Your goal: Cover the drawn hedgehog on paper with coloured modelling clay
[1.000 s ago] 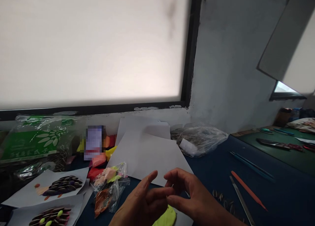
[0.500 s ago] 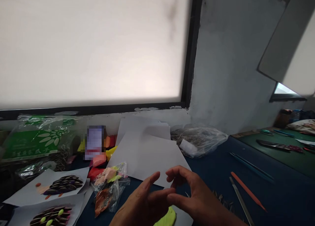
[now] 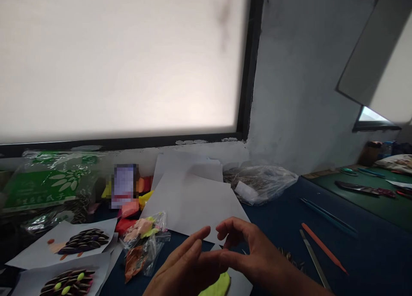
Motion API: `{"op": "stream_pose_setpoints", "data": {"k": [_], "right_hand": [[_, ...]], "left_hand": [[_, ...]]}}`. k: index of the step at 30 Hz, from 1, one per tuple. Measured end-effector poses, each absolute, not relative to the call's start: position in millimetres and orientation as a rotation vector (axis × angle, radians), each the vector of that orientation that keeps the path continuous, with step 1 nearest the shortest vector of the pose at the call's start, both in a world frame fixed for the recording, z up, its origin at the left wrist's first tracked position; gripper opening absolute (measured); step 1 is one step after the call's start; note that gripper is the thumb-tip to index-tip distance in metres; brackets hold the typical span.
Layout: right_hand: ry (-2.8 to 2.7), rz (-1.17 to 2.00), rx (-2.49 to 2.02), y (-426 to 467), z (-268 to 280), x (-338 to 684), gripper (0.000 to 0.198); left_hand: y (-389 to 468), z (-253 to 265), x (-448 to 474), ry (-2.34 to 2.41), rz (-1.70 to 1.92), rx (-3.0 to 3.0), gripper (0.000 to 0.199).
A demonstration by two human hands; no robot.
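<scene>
My left hand [image 3: 189, 266] and my right hand [image 3: 254, 253] meet at the bottom middle of the view. Their fingertips come together, the right thumb against the left fingers, and the right fingers are curled. Whatever is pinched there is hidden or too small to name. Below them a flat piece of yellow-green clay [image 3: 219, 286] lies on a white sheet [image 3: 240, 283], partly covered by my hands. Striped sunflower seeds [image 3: 289, 257] lie loose just past my right wrist.
Left are two papers with seed-and-clay figures [image 3: 85, 241], bagged clay [image 3: 138, 231] and a green seed bag [image 3: 41, 180]. White sheets [image 3: 196, 197] and a clear plastic bag [image 3: 270, 184] lie behind. An orange tool [image 3: 323, 248], a metal tool [image 3: 313, 259] and tweezers [image 3: 328, 216] lie right.
My hands stay almost in place. The left fingers have shifted slightly and the left thumb shows more plainly; the right hand has turned a little.
</scene>
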State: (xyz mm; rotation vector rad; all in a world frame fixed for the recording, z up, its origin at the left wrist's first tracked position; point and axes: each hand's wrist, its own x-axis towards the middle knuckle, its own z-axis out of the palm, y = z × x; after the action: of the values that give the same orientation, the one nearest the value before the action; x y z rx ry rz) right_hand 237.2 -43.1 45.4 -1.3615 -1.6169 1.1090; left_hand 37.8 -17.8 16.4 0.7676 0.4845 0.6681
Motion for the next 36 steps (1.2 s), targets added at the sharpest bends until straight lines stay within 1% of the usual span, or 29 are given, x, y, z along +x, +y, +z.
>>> {"op": "stream_pose_setpoints", "data": {"k": [3, 8, 12, 15, 20, 25, 33, 36], "right_hand": [[-1.623, 1.142, -1.347, -44, 47, 237, 0.038], [-1.638, 1.199, -1.320, -48, 48, 232, 0.035], [-1.625, 1.227, -1.294, -51, 50, 228, 0.033], [-1.592, 1.259, -1.280, -51, 51, 229, 0.034], [-1.547, 1.257, -1.218, -49, 45, 233, 0.026], [-1.545, 1.238, -1.219, -47, 39, 233, 0.026], [-1.574, 1.241, -1.199, -49, 45, 228, 0.026], [-1.610, 1.186, -1.243, -52, 49, 225, 0.022]], "left_hand": [[-22, 20, 36, 0.583, 0.703, 0.831, 0.048], [-20, 15, 41, 0.640, 0.702, 0.963, 0.064], [-20, 11, 42, 0.708, 0.740, 0.992, 0.067], [-19, 10, 42, 0.729, 0.767, 1.018, 0.062], [-12, 9, 40, 0.731, 0.766, 1.037, 0.053], [-12, 22, 37, 0.839, 0.789, 0.992, 0.042], [-16, 33, 39, 0.862, 0.778, 0.825, 0.049], [-16, 33, 39, 0.855, 0.773, 0.813, 0.049]]}}
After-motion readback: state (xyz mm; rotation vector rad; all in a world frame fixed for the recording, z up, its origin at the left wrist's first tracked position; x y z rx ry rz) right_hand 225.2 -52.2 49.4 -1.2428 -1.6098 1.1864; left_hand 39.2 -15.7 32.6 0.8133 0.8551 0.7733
